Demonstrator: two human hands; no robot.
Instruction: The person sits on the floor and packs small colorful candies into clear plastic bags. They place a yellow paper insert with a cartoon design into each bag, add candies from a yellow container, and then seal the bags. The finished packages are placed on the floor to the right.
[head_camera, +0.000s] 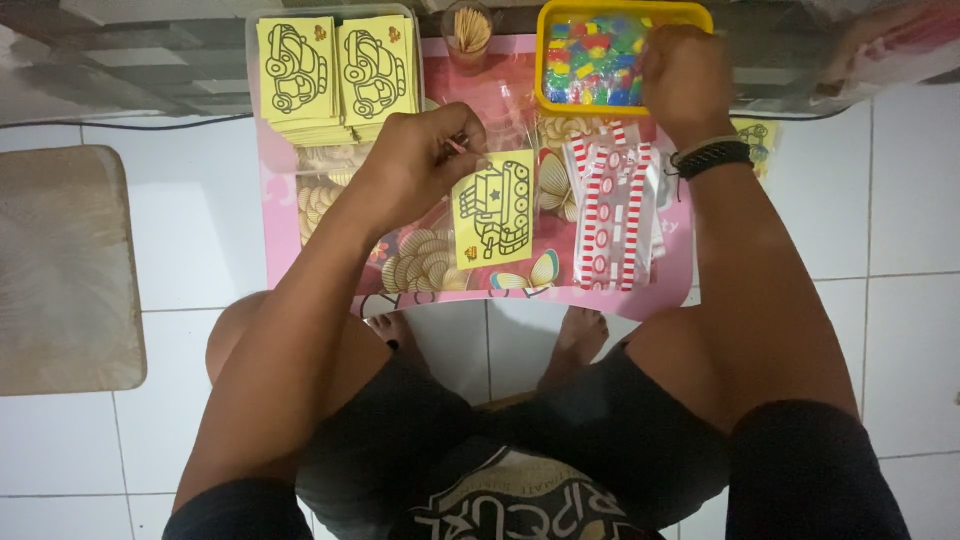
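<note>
White tile floor (200, 250), dim light; small pink desk (275, 230) w/ printed pattern sits betw. the person's knees, bare feet under its near edge. Beige stool or cushion (65, 270) to the left on the floor.

Left hand (420, 160) over desk centre-left, fingers curled together, pinching a thin toothpick-like stick (458, 146) at thumb and forefinger; tip area partly hidden by the fingers. Just right of that hand, touching the desk: yellow card w/ a black outline tank drawing (493, 210), upright-ish, slight tilt, lying on clear plastic sleeves.

Right hand (685, 80) reaches into a yellow tray (555, 60) at desk's far right; tray holds small multicolour packets (red, blue, green, yellow). Fingers bent down into the contents; can't tell if they grip anything. Dark braided bracelet (712, 157) + a pale band on that wrist.

Other items:
- Clear box (252, 80) far left w/ two stacks of yellow cards, truck outline drawings (335, 70).
- Small clear cup of toothpicks (468, 35) betw. box and tray, back edge.
- Pile of clear bags w/ red-white striped edges (612, 215) right of the tank card, below the tray.
- One more yellow card (755, 140) peeks out behind the right forearm, mostly hidden.

Person wears black shorts, black tee.
</note>
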